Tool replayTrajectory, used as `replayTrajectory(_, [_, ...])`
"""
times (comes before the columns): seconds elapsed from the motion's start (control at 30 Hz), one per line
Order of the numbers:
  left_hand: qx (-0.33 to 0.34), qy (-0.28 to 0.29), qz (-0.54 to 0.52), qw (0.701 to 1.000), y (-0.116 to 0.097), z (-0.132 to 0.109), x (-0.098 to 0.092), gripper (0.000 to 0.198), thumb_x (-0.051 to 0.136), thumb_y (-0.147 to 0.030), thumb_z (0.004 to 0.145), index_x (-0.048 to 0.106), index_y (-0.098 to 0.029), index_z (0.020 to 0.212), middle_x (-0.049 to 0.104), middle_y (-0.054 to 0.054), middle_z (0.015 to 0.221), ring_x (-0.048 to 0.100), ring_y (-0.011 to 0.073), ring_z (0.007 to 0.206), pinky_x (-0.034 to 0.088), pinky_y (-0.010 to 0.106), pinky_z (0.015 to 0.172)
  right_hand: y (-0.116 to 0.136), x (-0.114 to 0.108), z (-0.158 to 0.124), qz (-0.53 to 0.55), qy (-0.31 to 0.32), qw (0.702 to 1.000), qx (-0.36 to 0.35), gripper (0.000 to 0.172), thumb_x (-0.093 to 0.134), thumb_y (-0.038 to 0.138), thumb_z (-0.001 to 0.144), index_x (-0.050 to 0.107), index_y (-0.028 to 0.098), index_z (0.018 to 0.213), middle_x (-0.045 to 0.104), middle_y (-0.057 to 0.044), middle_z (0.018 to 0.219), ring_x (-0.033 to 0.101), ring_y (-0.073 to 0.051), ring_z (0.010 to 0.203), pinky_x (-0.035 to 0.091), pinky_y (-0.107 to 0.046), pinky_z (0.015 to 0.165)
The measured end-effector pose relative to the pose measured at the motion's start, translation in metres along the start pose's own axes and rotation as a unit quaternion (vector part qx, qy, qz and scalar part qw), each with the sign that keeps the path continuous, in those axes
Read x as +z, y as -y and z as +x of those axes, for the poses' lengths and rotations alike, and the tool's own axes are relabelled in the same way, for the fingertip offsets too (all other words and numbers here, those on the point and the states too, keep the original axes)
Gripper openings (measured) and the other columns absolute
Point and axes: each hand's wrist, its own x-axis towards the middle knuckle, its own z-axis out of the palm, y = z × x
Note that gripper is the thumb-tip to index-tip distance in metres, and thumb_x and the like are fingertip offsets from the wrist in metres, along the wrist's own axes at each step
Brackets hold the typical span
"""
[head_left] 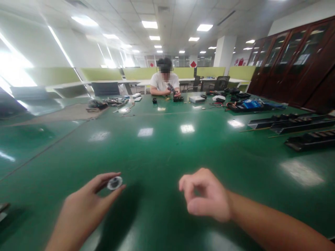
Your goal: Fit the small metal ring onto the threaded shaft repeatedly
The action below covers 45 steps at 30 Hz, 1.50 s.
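Note:
My left hand [83, 205] hovers low over the green table [162, 153] at the bottom left. Its thumb and fingers pinch a small round grey-and-black part [114, 182]. My right hand [205, 195] is at the bottom centre-right, fingers curled in towards the thumb. I cannot make out anything inside them. The two hands are apart, with bare table between them.
Across the table a person in a white shirt [164, 82] works with small parts. Long black trays [293, 122] lie at the right, with a blue item [250, 104] and black boxes behind. Loose parts and cables [110, 102] sit far left. Dark wooden cabinets [295, 59] line the right wall.

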Motion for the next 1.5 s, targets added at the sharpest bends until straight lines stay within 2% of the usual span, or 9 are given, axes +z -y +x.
replayTrajectory(0.07, [0.049,0.037,-0.037,0.997,-0.029,0.008,0.021,0.032,0.07,-0.046,0.077,0.07,-0.028,0.104,0.075,-0.001,0.094,0.07,0.0208,0.082,0.057,0.03,0.075,-0.025,-0.005,0.0,-0.067,-0.014,0.994,0.088,0.026,0.07,0.037,0.079,0.059,0.017,0.066,0.056,0.002,0.058,0.048,-0.01,0.052,0.041,-0.023,0.054])
replayTrajectory(0.2, [0.173,0.113,-0.113,0.972,-0.08,0.017,0.062,0.026,0.068,-0.026,0.079,0.071,-0.024,0.105,0.072,0.004,0.103,0.067,0.0224,0.096,0.054,0.035,0.09,-0.059,-0.02,-0.008,-0.213,-0.038,0.955,0.201,0.021,0.071,0.03,0.076,0.061,0.015,0.067,0.049,0.005,0.051,0.039,-0.008,0.046,0.027,-0.02,0.045])
replayTrajectory(0.33, [0.2,0.197,-0.125,0.952,-0.103,0.021,0.083,0.029,0.067,-0.017,0.08,0.069,-0.025,0.108,0.07,0.004,0.107,0.064,0.0223,0.1,0.052,0.037,0.09,-0.07,-0.03,-0.009,-0.241,-0.038,0.938,0.247,0.02,0.07,0.029,0.077,0.062,0.014,0.067,0.051,0.005,0.051,0.041,-0.008,0.046,0.026,-0.02,0.045])
replayTrajectory(0.5, [0.21,0.206,-0.164,0.942,-0.098,0.021,0.09,0.028,0.066,-0.014,0.081,0.069,-0.024,0.107,0.069,0.003,0.105,0.063,0.0209,0.1,0.05,0.035,0.091,-0.075,-0.03,-0.007,-0.273,-0.072,0.921,0.268,0.021,0.072,0.034,0.077,0.066,0.014,0.079,0.055,0.004,0.055,0.045,-0.009,0.048,0.029,-0.02,0.047])
replayTrajectory(0.63, [0.198,0.189,-0.207,0.939,-0.084,0.013,0.093,0.033,0.068,-0.015,0.081,0.067,-0.025,0.112,0.068,0.002,0.106,0.062,0.0191,0.099,0.048,0.034,0.091,-0.075,-0.028,-0.009,-0.261,-0.039,0.92,0.29,0.026,0.076,0.038,0.074,0.066,0.016,0.085,0.058,0.004,0.057,0.048,-0.01,0.048,0.03,-0.021,0.046])
replayTrajectory(0.77, [0.192,0.188,-0.226,0.936,-0.078,0.005,0.092,0.039,0.07,-0.013,0.077,0.065,-0.026,0.113,0.068,0.001,0.103,0.062,0.0181,0.095,0.049,0.032,0.086,-0.074,-0.025,-0.012,-0.257,-0.015,0.931,0.259,0.026,0.076,0.035,0.075,0.067,0.018,0.092,0.061,0.003,0.061,0.053,-0.011,0.052,0.035,-0.02,0.048])
replayTrajectory(0.87, [0.19,0.187,-0.232,0.935,-0.081,0.004,0.091,0.032,0.07,-0.01,0.076,0.066,-0.025,0.104,0.067,0.0,0.097,0.062,0.0172,0.091,0.048,0.03,0.082,-0.074,-0.022,-0.014,-0.256,0.001,0.939,0.23,0.031,0.077,0.034,0.073,0.067,0.019,0.098,0.062,0.003,0.063,0.055,-0.011,0.052,0.037,-0.02,0.05])
replayTrajectory(1.2, [0.204,0.189,-0.243,0.93,-0.086,0.005,0.095,0.025,0.073,-0.014,0.076,0.067,-0.024,0.098,0.067,-0.001,0.094,0.062,0.0163,0.088,0.046,0.029,0.08,-0.081,-0.021,-0.017,-0.282,-0.002,0.937,0.205,0.021,0.073,0.022,0.074,0.069,0.02,0.094,0.061,0.004,0.063,0.052,-0.01,0.052,0.036,-0.02,0.05])
replayTrajectory(1.5, [0.196,0.202,-0.256,0.925,-0.087,0.004,0.097,0.026,0.077,-0.017,0.074,0.068,-0.026,0.097,0.069,-0.002,0.092,0.063,0.0157,0.086,0.046,0.028,0.078,-0.078,-0.02,-0.017,-0.289,0.004,0.935,0.207,0.018,0.07,0.022,0.076,0.069,0.021,0.094,0.065,0.002,0.068,0.056,-0.012,0.056,0.038,-0.021,0.052])
